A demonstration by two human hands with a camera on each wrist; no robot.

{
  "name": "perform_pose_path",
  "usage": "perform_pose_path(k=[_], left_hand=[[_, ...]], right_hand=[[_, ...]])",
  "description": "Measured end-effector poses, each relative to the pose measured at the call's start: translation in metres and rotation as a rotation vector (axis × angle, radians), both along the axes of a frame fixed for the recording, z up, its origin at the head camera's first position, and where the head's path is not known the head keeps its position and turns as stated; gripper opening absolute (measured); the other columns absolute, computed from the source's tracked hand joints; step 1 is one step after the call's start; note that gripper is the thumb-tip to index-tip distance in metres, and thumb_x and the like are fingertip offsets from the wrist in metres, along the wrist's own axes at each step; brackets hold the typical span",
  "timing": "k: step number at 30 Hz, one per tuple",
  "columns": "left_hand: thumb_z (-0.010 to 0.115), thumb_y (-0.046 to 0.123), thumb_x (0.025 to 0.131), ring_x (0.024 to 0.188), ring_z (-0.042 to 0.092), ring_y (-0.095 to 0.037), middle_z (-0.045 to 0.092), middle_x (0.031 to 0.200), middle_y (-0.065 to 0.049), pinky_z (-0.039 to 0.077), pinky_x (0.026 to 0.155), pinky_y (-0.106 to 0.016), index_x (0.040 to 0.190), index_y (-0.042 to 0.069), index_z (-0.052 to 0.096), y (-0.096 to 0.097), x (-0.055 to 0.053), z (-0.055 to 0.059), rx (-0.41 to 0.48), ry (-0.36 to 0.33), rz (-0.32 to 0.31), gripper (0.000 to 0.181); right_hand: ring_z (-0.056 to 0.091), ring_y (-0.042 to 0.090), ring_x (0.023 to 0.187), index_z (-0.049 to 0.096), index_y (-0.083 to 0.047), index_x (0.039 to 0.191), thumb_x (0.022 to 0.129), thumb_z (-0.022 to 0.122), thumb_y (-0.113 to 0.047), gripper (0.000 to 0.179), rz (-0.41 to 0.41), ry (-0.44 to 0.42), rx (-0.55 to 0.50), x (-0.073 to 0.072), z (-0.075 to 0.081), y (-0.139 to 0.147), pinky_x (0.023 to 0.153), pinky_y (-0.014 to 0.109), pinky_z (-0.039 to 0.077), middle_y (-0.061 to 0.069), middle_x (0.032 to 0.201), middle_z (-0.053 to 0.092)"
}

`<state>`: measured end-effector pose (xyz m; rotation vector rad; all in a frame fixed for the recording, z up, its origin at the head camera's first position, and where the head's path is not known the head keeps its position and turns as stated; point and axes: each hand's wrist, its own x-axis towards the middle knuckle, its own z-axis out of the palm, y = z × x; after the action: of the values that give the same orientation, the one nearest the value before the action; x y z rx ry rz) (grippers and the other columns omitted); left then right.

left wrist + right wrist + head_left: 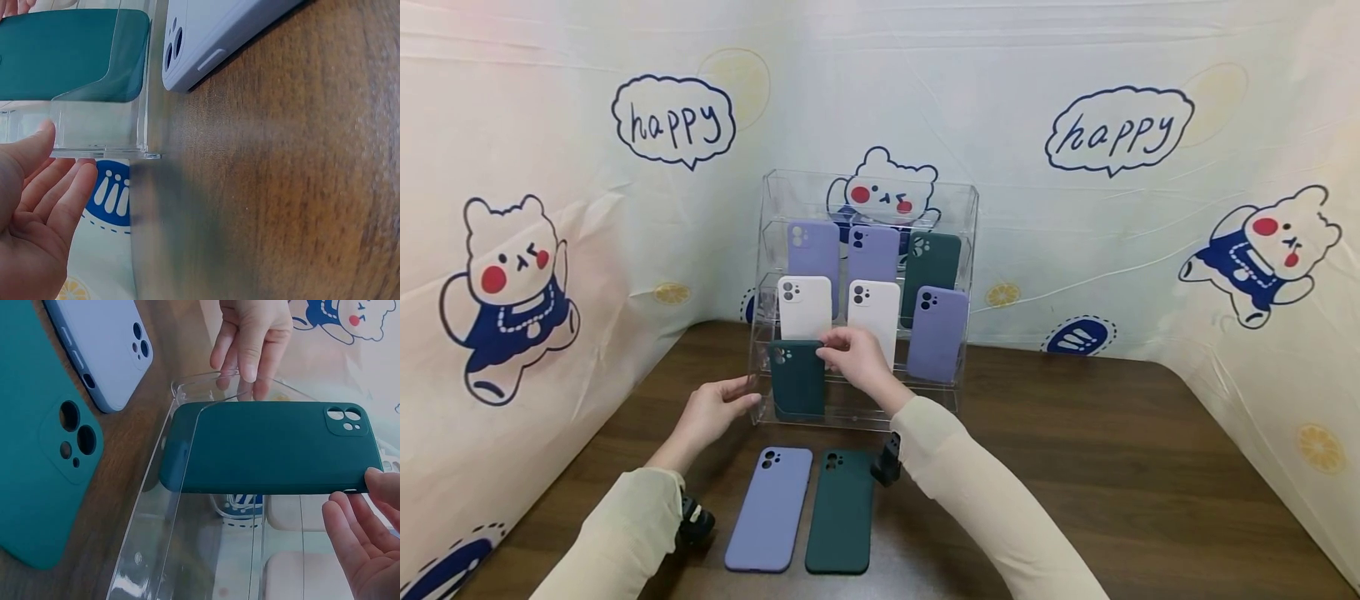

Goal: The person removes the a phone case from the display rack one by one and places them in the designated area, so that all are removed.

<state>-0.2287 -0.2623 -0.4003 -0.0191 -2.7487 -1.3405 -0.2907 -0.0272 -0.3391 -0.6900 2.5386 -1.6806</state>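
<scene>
The curtain (527, 467) hangs at the far left, printed with cartoon bears. Beside it, the left hand (703, 417) takes a light hold on the left side of the clear rack (865, 410), thumb towards the front and fingers along the outer face; no case is in this grip. On the table (1075, 458) in front of the rack lies a flat purple case (767, 512), camera end towards the rack.

Above it, the held green case (797, 383) stands nearly upright at the left end of the lowest tier, its lower end behind the front lip. The right hand (857, 362) holds it in a narrow pinch at the upper right corner, thumb on the front and fingers behind; the camera cutout sits at the opposite upper corner, clear of the fingers. Most of the case extends below the grip.

A flat green case (838, 517) lies just right of the flat purple one. Behind the held case, the next tier carries a left white case (805, 308), a right white case (876, 312) and a lower purple case (937, 337). The tier above them bears two purple cases (812, 250) and, rightmost, an upper green case (934, 262).
</scene>
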Motion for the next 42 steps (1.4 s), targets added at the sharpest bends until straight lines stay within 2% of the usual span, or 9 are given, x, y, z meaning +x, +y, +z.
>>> perform_pose_path(k=[9,18,26,33,42], left_hand=[[0.061,0.023,0.090,0.101,0.059,-0.033,0.049,0.128,-0.022,0.050,0.082,-0.041,0.133,-0.004,0.045,-0.001,0.000,-0.002,0.002,-0.008,-0.001,0.053],[0.061,0.024,0.090,0.100,0.060,-0.032,0.049,0.128,-0.022,0.051,0.082,-0.041,0.132,-0.005,0.045,-0.001,0.000,-0.001,0.009,-0.002,0.001,0.053],[0.062,0.023,0.090,0.102,0.059,-0.033,0.049,0.128,-0.023,0.051,0.082,-0.039,0.131,-0.006,0.045,-0.002,0.000,-0.002,0.047,0.017,-0.009,0.053],[0.061,0.023,0.090,0.101,0.059,-0.033,0.048,0.128,-0.023,0.050,0.084,-0.040,0.132,-0.007,0.043,-0.007,-0.002,-0.007,0.116,0.001,-0.025,0.055],[0.057,0.023,0.093,0.110,0.053,-0.036,0.044,0.132,-0.025,0.049,0.086,-0.038,0.133,-0.008,0.042,-0.007,0.000,-0.007,0.215,-0.027,-0.037,0.053]], right_hand=[[0.063,0.018,0.072,0.067,-0.005,0.104,0.086,0.066,-0.010,0.019,-0.007,0.032,-0.007,0.006,0.009,0.011,0.062,0.021,0.054,0.003,0.085,0.066],[0.063,0.016,0.078,0.067,-0.004,0.105,0.087,0.064,-0.013,0.019,-0.006,0.039,-0.052,0.012,0.021,0.033,0.069,0.024,0.055,0.005,0.093,0.066],[0.065,0.020,0.079,0.065,0.000,0.105,0.087,0.064,-0.010,0.020,0.014,-0.005,-0.149,0.020,0.027,0.057,0.070,0.029,0.056,0.010,0.093,0.066],[0.064,0.023,0.075,0.065,0.001,0.103,0.087,0.064,-0.008,0.019,0.026,-0.078,-0.153,0.029,0.023,0.077,0.073,0.038,0.056,0.012,0.088,0.065],[0.064,0.025,0.074,0.063,0.005,0.104,0.087,0.064,-0.009,0.022,0.076,-0.179,-0.116,0.041,0.006,0.106,0.077,0.046,0.053,0.013,0.085,0.065]])
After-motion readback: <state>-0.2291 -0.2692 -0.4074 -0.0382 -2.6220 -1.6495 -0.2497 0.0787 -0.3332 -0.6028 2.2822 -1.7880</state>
